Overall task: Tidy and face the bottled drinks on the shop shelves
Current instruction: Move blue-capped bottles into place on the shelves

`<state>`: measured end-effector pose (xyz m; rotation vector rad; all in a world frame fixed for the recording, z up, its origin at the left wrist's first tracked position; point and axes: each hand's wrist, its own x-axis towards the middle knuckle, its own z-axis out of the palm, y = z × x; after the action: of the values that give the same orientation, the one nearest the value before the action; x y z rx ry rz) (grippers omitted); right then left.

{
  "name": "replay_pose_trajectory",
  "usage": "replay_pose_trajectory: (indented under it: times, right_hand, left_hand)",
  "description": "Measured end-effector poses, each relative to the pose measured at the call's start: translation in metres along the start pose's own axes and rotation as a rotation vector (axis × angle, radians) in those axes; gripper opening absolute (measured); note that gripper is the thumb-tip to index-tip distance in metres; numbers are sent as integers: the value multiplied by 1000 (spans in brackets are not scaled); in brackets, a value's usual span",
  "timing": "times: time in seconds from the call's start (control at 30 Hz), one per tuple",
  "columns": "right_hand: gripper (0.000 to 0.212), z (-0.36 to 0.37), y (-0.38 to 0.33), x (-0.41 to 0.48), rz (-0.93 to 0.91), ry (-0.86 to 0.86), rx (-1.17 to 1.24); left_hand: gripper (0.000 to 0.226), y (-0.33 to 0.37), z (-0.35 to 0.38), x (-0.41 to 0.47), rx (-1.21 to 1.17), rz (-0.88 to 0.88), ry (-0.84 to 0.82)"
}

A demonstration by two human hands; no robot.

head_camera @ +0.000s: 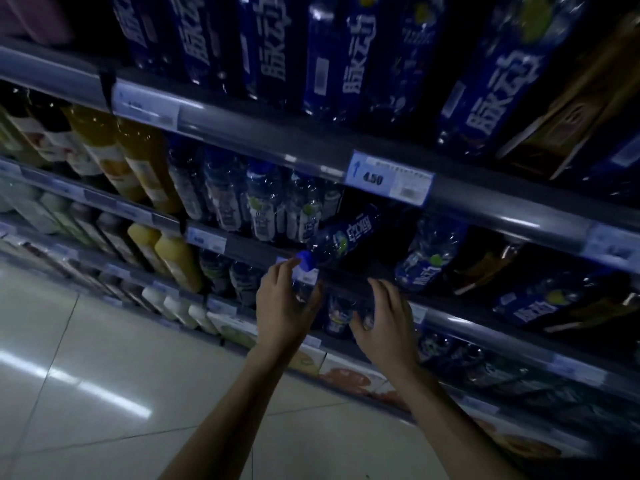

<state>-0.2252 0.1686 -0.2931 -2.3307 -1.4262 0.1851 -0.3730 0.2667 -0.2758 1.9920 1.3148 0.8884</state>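
Roughly at the centre of the frame, a blue bottle point(341, 237) lies tipped on its side on the middle shelf point(258, 250), its blue cap point(306, 263) poking out over the shelf edge toward the lower left. The left hand point(284, 303) reaches up just below it, fingers spread and loosely curved with nothing in its grasp; the index fingertip sits right at the cap, though whether it truly touches is hard to tell. The right hand point(384, 323) hovers a little to the right and lower, also wide and holding nothing, fingers pointing up toward the shelf edge. Left of the fallen bottle stands a row of upright clear-and-blue bottles point(263, 202); to its right another blue bottle point(429, 258) leans back in the shadow. A price tag point(388, 178) reading 4.50 hangs on the rail above. Tall blue bottles point(363, 64) fill the top of the frame, yellow juice bottles point(138, 161) stand at the left, and pale floor tiles point(104, 375) lie at the lower left.
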Motion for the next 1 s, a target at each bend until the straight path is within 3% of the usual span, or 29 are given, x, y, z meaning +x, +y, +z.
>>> replay_pose_trajectory:
  times: [0.17,0.37,0.87,1.0]
  right_hand:
    - [67,27,8,18,-41,28,-85]
    - [77,43,22,27,-12,-27,-194]
    - [78,56,25,25,21,33,-181]
    - [78,56,26,25,16,19,-184]
  left_hand:
    - [59,-26,24,7,-125,-74,-56]
    - [52,-29,40,24,-227,-99,13]
    - [36,-27,55,35,-464,-310,66]
    - [42,-28,52,40,-479,-364,58]
